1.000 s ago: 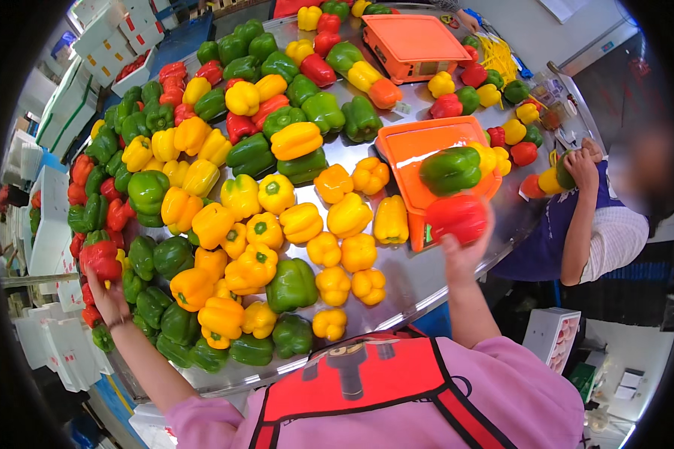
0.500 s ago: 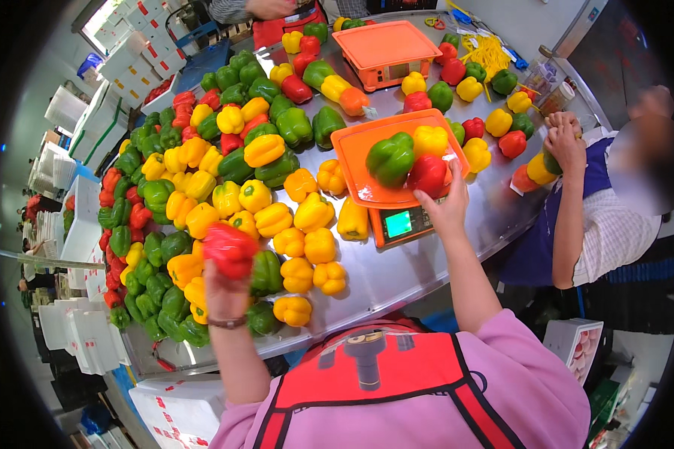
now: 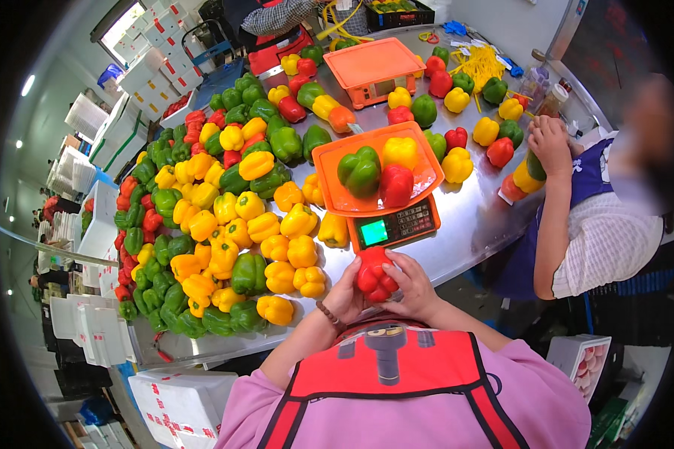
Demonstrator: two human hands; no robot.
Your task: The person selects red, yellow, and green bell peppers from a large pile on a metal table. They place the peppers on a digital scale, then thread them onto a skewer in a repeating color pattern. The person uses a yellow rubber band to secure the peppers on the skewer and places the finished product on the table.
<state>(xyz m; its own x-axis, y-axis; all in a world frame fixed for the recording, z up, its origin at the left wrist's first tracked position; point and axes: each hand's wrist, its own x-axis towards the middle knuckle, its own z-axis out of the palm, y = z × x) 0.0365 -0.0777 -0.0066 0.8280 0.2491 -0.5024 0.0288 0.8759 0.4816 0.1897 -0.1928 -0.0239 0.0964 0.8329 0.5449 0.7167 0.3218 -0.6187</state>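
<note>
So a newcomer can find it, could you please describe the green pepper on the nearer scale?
On the metal table, find the nearer orange scale. In its tray sits the green pepper, leftmost of three and the only green one.

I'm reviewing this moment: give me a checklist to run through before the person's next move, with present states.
1. Blocky red bell pepper held: ok, between left fingers and right fingers.
2. One hand free: not ok, both are on that pepper.
3. Square orange plastic tray loaded: ok, with a glossy green bell pepper, a glossy yellow bell pepper and a second red bell pepper.
4. Rectangular green-lit display unobstructed: ok.
5. Held pepper's far side undamaged: cannot tell, hidden.
</note>
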